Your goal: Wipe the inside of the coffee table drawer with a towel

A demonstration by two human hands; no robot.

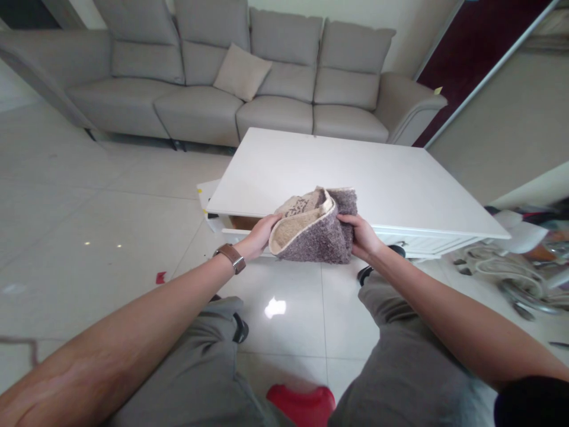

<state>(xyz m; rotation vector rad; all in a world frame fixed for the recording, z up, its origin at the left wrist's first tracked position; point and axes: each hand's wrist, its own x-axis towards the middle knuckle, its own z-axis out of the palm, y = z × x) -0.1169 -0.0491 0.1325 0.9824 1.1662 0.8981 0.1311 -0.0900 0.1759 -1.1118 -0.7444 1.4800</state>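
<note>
A folded mat (311, 237), with a shaggy grey-brown pile and a beige bound edge, is held up between my hands. Its pale backing with dark print shows inside the fold. My left hand (262, 234) grips its left side near the rounded fold, fingers partly hidden behind it. On the right side, my right hand (362, 236) closes on the mat with the thumb on the pile and the other fingers hidden. The mat is at the near edge of a white coffee table (342, 169), partly overlapping its top in view.
An open drawer (242, 223) shows at the table's front left. Beyond stands a grey sofa (195, 110) with a beige cushion (243, 71). A red seat (304, 404) is below me. Assorted clutter (511, 267) lies at right, and a red scrap (160, 277) on the tiles.
</note>
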